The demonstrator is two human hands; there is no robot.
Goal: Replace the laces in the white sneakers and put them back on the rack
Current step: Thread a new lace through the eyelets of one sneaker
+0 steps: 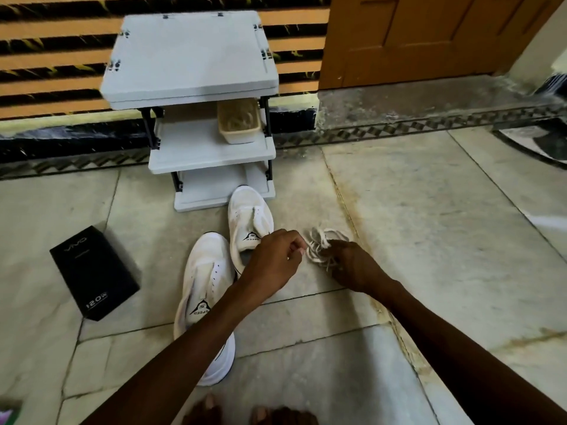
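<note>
Your right hand (352, 266) grips the limp, light tangle of white laces (317, 245); your left hand (274, 259) pinches one strand, best taken by its probably stiffer tip

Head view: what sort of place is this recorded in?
Probably a home entrance or porch: a white shoe rack stands against the wall beside a wooden door, with white sneakers on the stone floor next to a bundle of laces.

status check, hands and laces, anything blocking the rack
Left hand pinches, right hand grips the white lace bundle. White sneakers unlaced, on floor before rack. Nothing blocking; black box off left.
</note>
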